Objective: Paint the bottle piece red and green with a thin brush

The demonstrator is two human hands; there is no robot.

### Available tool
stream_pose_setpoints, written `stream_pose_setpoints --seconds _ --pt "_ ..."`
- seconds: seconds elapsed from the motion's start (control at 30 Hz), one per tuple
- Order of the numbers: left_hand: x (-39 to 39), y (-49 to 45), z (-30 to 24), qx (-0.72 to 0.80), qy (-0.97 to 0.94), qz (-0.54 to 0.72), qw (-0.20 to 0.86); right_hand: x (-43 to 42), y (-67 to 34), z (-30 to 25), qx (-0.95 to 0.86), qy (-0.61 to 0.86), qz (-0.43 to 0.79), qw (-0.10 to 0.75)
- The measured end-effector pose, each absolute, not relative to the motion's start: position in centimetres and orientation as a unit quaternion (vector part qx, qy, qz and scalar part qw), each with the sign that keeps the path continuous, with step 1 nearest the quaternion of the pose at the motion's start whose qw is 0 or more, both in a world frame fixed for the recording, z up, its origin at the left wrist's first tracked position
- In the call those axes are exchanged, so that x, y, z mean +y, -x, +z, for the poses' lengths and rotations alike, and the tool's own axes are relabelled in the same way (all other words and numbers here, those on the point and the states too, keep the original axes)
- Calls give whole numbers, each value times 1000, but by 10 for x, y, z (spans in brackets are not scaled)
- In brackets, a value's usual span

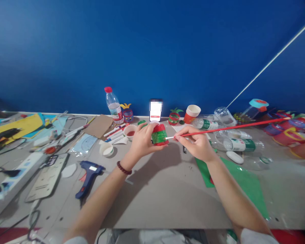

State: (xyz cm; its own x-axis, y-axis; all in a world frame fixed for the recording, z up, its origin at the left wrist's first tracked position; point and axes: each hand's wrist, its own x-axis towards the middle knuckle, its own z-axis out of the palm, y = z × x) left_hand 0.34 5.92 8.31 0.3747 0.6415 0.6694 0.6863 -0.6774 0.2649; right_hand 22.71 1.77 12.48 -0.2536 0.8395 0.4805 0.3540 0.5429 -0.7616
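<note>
In the middle of the head view, my left hand (142, 139) is closed around a small cup painted green and red (159, 135), held up off the table and tilted on its side. My right hand (195, 144) pinches a long red paintbrush (234, 126) near its ferrule. The pale tip of the brush touches the green band of the cup, or comes very near it. Left of the cup stand a paper cup with red liquid (129, 132) and a tipped white cup (106, 149). Several markers (116, 134) lie beside them.
A blue glue gun (90, 176) and a power strip (17, 181) lie left. A bottle (114, 106) and a phone (156, 110) stand along the blue wall. At right are stacked cups (191, 113), plastic bottles (240, 144) and green sheets (244, 179).
</note>
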Motion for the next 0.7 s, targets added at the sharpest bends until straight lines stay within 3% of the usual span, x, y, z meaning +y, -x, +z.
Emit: stream_pose_setpoints --seconds 0.7 --pt "59 -2 87 -410 820 -399 27 22 -237 126 -753 457 213 422"
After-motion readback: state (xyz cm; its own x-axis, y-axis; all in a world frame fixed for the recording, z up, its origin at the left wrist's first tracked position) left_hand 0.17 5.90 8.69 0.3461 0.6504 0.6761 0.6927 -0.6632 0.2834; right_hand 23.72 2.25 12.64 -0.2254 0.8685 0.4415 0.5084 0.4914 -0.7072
